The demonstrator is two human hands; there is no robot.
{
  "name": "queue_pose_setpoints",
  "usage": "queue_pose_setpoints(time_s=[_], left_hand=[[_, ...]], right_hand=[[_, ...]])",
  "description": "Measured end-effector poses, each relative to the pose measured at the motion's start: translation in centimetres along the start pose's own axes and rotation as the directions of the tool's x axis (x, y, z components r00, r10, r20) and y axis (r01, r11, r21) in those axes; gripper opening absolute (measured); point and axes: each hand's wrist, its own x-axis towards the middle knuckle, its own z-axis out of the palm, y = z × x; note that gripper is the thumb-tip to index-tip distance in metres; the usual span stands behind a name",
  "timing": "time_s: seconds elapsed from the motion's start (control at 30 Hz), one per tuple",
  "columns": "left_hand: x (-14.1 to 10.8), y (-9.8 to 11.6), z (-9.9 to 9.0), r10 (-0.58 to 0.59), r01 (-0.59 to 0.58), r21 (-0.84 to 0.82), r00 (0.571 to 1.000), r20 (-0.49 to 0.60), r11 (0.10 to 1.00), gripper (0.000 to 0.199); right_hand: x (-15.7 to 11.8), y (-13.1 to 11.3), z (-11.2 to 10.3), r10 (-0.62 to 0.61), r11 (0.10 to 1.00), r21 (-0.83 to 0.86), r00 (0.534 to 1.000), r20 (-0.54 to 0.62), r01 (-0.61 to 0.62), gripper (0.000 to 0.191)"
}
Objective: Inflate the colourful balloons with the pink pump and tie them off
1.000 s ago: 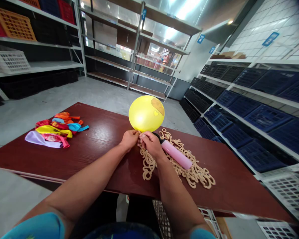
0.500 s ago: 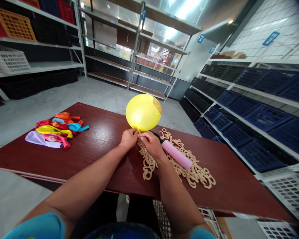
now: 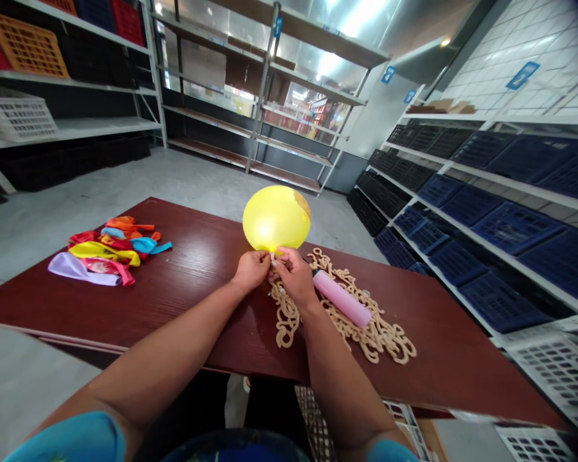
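Note:
An inflated yellow balloon with a brownish print on its right side stands above the table's far edge, neck downward. My left hand is closed, pinching at the neck from the left. From the right, my right hand grips the same spot, thumb and fingers bent around the neck. A small pale bit shows between the fingertips; its kind is hard to make out. Beneath and beside my right hand lies a pile of beige curly pieces. On that pile rests a pink cylinder with a black end, partly behind my hand.
Several flat balloons in mixed colours lie at the left of the dark red table. Shelves with blue crates line the right side. A metal rack stands behind, and a white basket sits on the left shelf.
The balloon has dipped slightly and its print has turned further away. My right hand's fingers have shifted up against the neck, with the index finger more extended. My left hand has barely moved.

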Motion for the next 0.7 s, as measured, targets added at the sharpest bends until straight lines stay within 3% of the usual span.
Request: queue_pose_setpoints(time_s=[0.1, 0.2, 0.33, 0.4, 0.53, 0.7], left_hand=[[-0.13, 0.18, 0.02, 0.003, -0.003, -0.037, 1.000, 0.014, 0.999, 0.024], [-0.19, 0.19, 0.30, -0.035, 0.043, -0.191, 0.999, 0.040, 0.981, 0.023], [-0.11, -0.04, 0.62, -0.114, 0.115, -0.331, 0.993, 0.022, 0.937, 0.023], [-0.09, -0.14, 0.58, -0.110, 0.107, -0.279, 0.994, 0.005, 0.954, 0.023], [-0.21, -0.12, 0.34, 0.006, -0.008, -0.087, 1.000, -0.028, 0.996, 0.023], [-0.55, -0.03, 0.35, 0.101, -0.100, 0.009, 0.994, -0.038, 0.995, 0.024]], right_hand=[[0.06, -0.11, -0.16, -0.044, 0.998, -0.044, 0.999, 0.015, 0.044, 0.020], [0.13, -0.30, -0.29, -0.061, 0.994, -0.092, 0.998, -0.030, 0.058, 0.017], [0.18, -0.48, -0.11, -0.034, 0.999, -0.003, 0.999, -0.010, 0.034, 0.014], [0.19, -0.45, 0.06, 0.009, 0.994, 0.106, 1.000, 0.030, -0.012, 0.014], [0.17, -0.41, 0.21, 0.190, 0.930, 0.302, 0.978, 0.090, -0.208, 0.020], [0.16, -0.67, -0.03, 0.310, 0.877, 0.358, 0.947, 0.088, -0.320, 0.027]])
